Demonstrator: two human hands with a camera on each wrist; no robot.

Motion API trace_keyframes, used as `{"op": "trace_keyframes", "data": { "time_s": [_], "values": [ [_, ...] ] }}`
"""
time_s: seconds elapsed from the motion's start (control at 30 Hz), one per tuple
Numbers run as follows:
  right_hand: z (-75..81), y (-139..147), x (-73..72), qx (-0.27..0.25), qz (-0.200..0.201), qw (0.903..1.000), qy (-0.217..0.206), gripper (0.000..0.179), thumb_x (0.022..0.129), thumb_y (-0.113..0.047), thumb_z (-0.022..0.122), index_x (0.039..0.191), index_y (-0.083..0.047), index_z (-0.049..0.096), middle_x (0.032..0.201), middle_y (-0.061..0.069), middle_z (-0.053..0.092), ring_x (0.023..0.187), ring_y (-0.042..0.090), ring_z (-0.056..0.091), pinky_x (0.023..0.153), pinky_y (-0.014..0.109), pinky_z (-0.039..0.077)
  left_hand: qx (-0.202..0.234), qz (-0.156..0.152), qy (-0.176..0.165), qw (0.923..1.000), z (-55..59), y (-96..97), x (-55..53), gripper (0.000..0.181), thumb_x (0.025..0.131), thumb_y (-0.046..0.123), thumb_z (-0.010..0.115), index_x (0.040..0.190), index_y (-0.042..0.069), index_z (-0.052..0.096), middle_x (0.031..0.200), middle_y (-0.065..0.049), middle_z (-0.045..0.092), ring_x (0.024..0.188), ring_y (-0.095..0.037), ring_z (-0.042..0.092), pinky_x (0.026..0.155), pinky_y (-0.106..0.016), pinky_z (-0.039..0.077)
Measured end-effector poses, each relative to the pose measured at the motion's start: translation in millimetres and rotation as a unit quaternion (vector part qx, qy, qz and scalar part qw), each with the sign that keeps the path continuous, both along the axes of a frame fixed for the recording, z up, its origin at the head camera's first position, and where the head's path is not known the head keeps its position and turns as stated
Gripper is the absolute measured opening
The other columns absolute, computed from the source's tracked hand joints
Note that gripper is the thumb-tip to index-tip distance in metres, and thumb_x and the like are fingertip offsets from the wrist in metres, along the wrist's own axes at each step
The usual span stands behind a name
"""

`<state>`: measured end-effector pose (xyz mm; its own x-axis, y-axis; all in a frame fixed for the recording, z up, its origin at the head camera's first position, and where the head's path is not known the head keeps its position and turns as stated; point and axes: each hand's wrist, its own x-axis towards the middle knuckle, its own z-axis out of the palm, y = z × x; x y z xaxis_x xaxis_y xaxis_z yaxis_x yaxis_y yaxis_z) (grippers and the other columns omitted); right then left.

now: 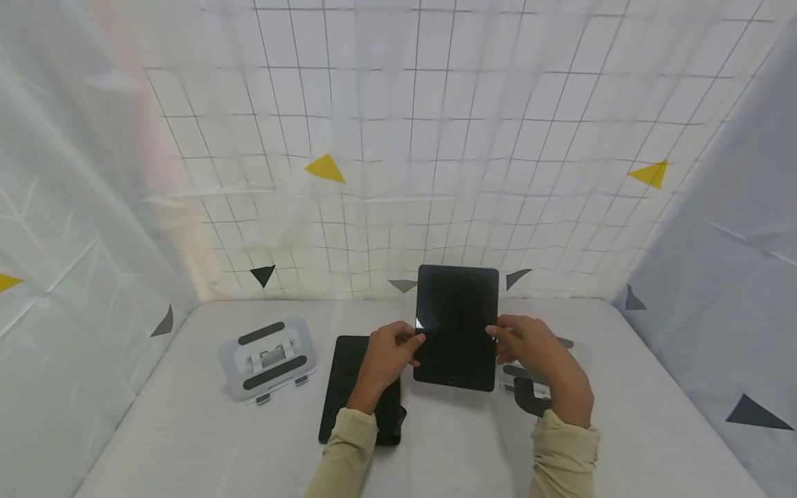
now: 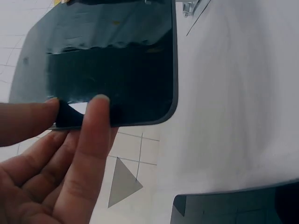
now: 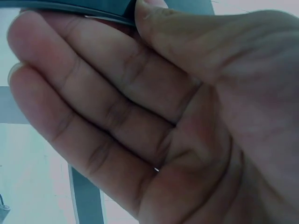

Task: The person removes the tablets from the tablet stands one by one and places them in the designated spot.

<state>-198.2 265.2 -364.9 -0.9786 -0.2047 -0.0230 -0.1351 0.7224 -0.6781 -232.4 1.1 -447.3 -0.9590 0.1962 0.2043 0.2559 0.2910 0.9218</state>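
A black tablet (image 1: 457,311) with a round home button is held raised above the white table, its dark screen facing the head camera. My left hand (image 1: 387,356) pinches its left edge, thumb on the screen. My right hand (image 1: 529,346) grips the right edge between thumb and fingers. In the left wrist view the tablet's glossy face (image 2: 117,79) shows reflections, with thumb and index finger (image 2: 91,135) on it. Only a strip of tablet (image 3: 70,5) appears in the right wrist view, above my fingers (image 3: 98,112).
Under my left forearm lies another black flat tablet-like item (image 1: 341,387) with a black piece at its lower right. A grey plate with dark strips (image 1: 269,360) lies at left. A similar grey item (image 1: 507,380) with a black curved part (image 1: 528,400) sits partly hidden behind my right hand.
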Motion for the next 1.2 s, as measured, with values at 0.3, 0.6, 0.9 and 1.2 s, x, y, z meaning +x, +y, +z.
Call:
{"op": "trace_keyframes", "data": {
  "time_s": [0.3, 0.6, 0.9, 1.2],
  "values": [
    [-7.1, -3, -6.0, 0.001, 0.019, 0.9996, -0.019, 0.023, 0.109, -0.016, 0.059, 0.101, 0.005, 0.065, 0.079, 0.008, 0.071, 0.073, 0.027, 0.071, 0.071, 0.045, 0.061, -0.020, -0.019, -0.017, 0.9995, -0.9, -8.3, -1.0, 0.019, 0.100, 0.021, 0.074, 0.104, 0.002, 0.073, 0.090, -0.004, 0.074, 0.060, -0.015, 0.071, 0.070, -0.038, 0.056],
    [-17.8, 4, -8.9, 0.041, 0.008, 0.9980, -0.048, 0.028, 0.109, -0.019, 0.056, 0.094, 0.001, 0.067, 0.073, 0.006, 0.066, 0.068, 0.021, 0.065, 0.067, 0.040, 0.056, -0.041, -0.061, -0.046, 0.9962, -3.5, -6.4, 0.5, 0.017, 0.101, 0.018, 0.073, 0.105, 0.002, 0.072, 0.080, 0.000, 0.068, 0.058, -0.018, 0.071, 0.067, -0.036, 0.056],
    [-24.2, 8, -10.5, 0.048, 0.010, 0.9960, -0.075, 0.024, 0.106, -0.013, 0.061, 0.087, 0.002, 0.064, 0.071, 0.008, 0.064, 0.064, 0.021, 0.064, 0.062, 0.037, 0.054, -0.051, -0.110, -0.060, 0.9908, -4.3, -8.6, 1.2, 0.016, 0.098, 0.017, 0.076, 0.094, 0.002, 0.073, 0.071, -0.003, 0.069, 0.060, -0.020, 0.070, 0.062, -0.044, 0.061],
    [-30.7, 3, -11.7, 0.070, 0.003, 0.9927, -0.098, 0.028, 0.107, -0.014, 0.060, 0.086, 0.003, 0.067, 0.069, 0.006, 0.064, 0.065, 0.021, 0.064, 0.066, 0.040, 0.053, -0.124, -0.122, -0.047, 0.9837, -6.5, -13.3, 2.6, 0.019, 0.096, 0.022, 0.077, 0.083, 0.008, 0.073, 0.065, 0.000, 0.065, 0.056, -0.018, 0.066, 0.056, -0.029, 0.051]
  ]
}}
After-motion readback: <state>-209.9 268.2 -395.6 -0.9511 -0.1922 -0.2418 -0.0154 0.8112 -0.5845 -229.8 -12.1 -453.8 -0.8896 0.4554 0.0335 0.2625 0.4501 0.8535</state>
